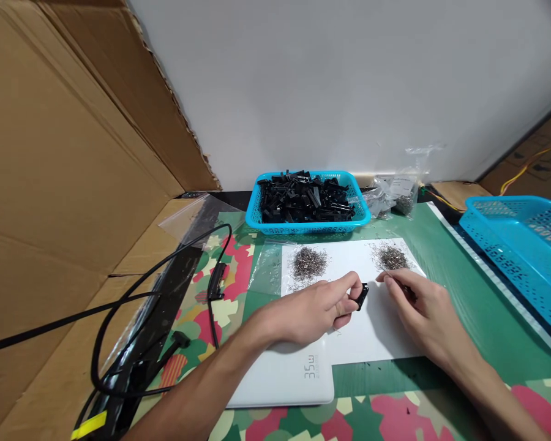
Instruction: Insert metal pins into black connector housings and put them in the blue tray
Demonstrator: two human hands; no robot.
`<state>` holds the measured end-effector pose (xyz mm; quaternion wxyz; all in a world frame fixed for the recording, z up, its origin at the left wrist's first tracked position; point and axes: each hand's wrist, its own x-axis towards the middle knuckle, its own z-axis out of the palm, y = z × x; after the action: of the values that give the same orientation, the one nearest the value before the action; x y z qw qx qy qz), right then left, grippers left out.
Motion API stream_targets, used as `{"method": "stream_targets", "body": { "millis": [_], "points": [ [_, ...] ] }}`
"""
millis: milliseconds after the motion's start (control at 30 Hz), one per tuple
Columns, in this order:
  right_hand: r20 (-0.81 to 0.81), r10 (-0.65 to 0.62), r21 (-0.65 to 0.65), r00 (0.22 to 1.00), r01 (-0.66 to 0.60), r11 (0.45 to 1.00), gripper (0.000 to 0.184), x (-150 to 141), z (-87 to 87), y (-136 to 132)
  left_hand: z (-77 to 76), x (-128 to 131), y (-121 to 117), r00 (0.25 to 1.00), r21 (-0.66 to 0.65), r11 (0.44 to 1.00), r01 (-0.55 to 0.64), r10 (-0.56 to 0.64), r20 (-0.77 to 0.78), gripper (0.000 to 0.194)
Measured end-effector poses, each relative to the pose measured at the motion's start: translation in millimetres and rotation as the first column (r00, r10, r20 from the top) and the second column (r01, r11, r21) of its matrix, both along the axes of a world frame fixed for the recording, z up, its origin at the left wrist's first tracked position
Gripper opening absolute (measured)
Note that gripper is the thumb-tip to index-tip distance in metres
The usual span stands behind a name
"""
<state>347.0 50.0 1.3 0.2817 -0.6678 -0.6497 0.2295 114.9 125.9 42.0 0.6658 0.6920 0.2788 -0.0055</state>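
My left hand (319, 309) rests on a white sheet (371, 331) and pinches a small black plastic part (361, 296) between thumb and fingers. My right hand (420, 309) lies just to the right of it, fingers curled together near the right pile of small metal springs (392, 257); what the fingertips hold is too small to make out. A second pile of springs (308, 263) lies on the sheet above my left hand.
A blue basket (257, 211) full of black plastic parts stands at the back. Another blue basket (521, 257) sits at the right. Clear plastic bags (390, 195) lie behind the sheet. Black cables (160, 306) loop at the left beside cardboard walls (64, 153).
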Motion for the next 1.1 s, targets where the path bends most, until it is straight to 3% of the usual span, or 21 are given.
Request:
{"method": "stream_targets", "body": {
  "millis": [100, 167, 300, 400, 500, 567, 667, 833, 1100],
  "points": [
    [0.027, 0.132, -0.001, 0.991, -0.132, 0.991, 0.038, 4.7, 5.3, 5.7, 0.8, -0.1, -0.4, 1.0, 0.005, 1.0, -0.013, 0.013, 0.011, 0.003],
    [0.035, 0.179, 0.06, 0.983, -0.181, 0.982, 0.036, 5.3, 9.7, 9.5, 0.9, -0.2, -0.4, 1.0, 0.046, 0.999, -0.007, 0.008, -0.008, 0.01],
    [-0.047, 0.051, 0.191, 0.998, -0.041, 0.981, 0.031, 2.2, 15.0, 17.4, 1.8, 0.4, -0.4, 1.0, 0.026, 0.999, -0.021, 0.021, 0.013, 0.012],
    [-0.305, -0.064, 0.061, 0.95, 0.087, 0.994, 0.034, -1.6, 11.8, 23.9, 1.9, 0.9, -0.4, 1.0, 0.046, 0.999, -0.029, 0.029, 0.007, 0.009],
    [-0.56, -0.141, -0.096, 0.816, 0.105, 0.99, 0.038, -6.5, 3.8, 27.3, -2.2, 1.0, -0.1, 0.999, 0.087, 0.996, -0.036, 0.038, -0.018, 0.013],
    [-0.621, -0.171, -0.138, 0.765, 0.108, 0.985, 0.039, -10.1, -1.5, 26.9, -6.8, 1.0, 0.2, 0.998, 0.09, 0.995, -0.052, 0.054, -0.021, 0.019],
    [-0.634, -0.187, -0.152, 0.751, 0.116, 0.982, 0.038, -13.7, -5.4, 25.0, -11.6, 1.3, 1.2, 0.998, 0.083, 0.995, -0.055, 0.056, -0.008, 0.021],
    [-0.613, -0.175, -0.165, 0.77, 0.092, 0.982, 0.039, -13.6, -2.9, 27.1, -6.0, 2.2, 3.8, 0.995, 0.207, 0.978, 0.008, 0.012, -0.096, 0.017],
    [-0.541, -0.126, -0.128, 0.831, 0.067, 0.99, 0.04, -11.7, -2.8, 31.6, 1.1, 5.0, 5.9, 0.994, 0.157, 0.987, 0.043, -0.026, -0.107, 0.017]
  ]
}}
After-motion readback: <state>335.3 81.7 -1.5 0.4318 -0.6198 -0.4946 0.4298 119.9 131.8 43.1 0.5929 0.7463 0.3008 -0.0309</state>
